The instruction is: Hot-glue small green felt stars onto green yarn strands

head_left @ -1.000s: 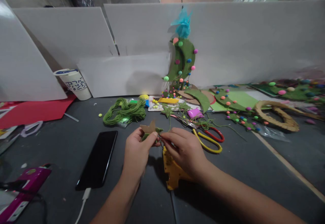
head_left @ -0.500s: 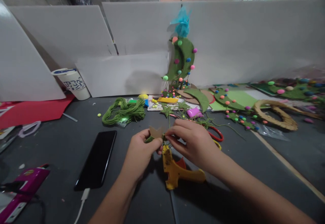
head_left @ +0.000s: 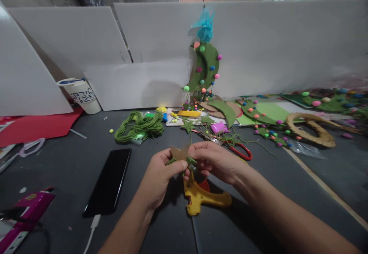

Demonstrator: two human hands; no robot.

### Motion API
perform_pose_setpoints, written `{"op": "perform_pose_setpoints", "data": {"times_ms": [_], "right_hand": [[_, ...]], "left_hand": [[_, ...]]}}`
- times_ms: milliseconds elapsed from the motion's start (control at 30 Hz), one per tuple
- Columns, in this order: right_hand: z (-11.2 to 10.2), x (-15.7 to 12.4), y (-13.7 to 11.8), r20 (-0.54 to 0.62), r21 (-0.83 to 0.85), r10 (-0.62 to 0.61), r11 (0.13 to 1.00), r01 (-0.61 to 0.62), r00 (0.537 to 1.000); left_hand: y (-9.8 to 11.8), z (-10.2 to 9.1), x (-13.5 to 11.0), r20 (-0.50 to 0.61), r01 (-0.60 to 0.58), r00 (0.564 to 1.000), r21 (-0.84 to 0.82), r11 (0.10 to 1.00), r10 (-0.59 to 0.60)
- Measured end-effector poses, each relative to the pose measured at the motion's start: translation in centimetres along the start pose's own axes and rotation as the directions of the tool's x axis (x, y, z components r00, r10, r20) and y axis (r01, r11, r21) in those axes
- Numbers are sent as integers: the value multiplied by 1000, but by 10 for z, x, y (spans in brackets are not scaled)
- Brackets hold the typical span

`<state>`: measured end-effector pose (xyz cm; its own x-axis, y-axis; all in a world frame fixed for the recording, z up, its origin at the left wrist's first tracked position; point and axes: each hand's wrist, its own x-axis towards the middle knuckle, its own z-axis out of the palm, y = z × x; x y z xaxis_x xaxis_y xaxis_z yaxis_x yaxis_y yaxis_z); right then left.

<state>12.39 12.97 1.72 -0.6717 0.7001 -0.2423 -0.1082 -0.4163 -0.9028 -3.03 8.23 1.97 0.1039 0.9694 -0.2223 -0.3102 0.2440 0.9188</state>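
The left hand grips the cardboard piece and green material at 6 o'clock of view centre. The right hand contacts its 3 o'clock edge; whether it pinches cannot be told. Relative to the piece: glue gun, 5 o'clock; phone, 8 o'clock; yarn skein, 10 o'clock.

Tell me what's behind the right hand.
Behind the right hand, the scissors show only in part: some metal and the red handle. The hand covers the rest, which can't be seen.
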Motion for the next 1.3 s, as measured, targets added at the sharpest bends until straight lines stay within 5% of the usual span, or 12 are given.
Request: {"op": "perform_pose_setpoints", "data": {"times_ms": [133,267,400,600,700,933,1033,1100,1200,1300], "right_hand": [[6,5,9,-60,162,-3,987,13,998],[18,5,14,-288,-181,-280,955,235,916],[24,3,22,-227,-673,-653,641,369,722],[18,3,34,146,-952,-783,55,301,604],[18,-1,26,257,-963,-756,-150,222,602],[21,-15,-1,361,-926,-626,-327,188,691],[18,-18,-8,346,-933,-611,-303,194,712],[15,-19,-13,276,-961,-618,-180,209,736],[9,-18,-20,100,-952,-553,188,241,827],[1,-13,-20,-33,-735,-368,638,227,929]], "left_hand": [[0,-1,2,-33,-13,999,-94,995,10],[-4,0,4,-143,-85,988,-130,988,66],[-7,2,5,-247,-143,963,-114,983,111],[-10,0,7,-352,-193,911,93,977,214],[-8,0,6,-348,-204,885,304,930,308],[-1,1,1,-233,-137,924,540,831,304],[-2,-1,2,-185,-100,958,497,862,218],[-2,-2,3,-141,-74,979,416,906,145],[-1,-1,3,-47,-42,997,253,967,56],[0,1,1,29,-19,999,110,994,16]]}}
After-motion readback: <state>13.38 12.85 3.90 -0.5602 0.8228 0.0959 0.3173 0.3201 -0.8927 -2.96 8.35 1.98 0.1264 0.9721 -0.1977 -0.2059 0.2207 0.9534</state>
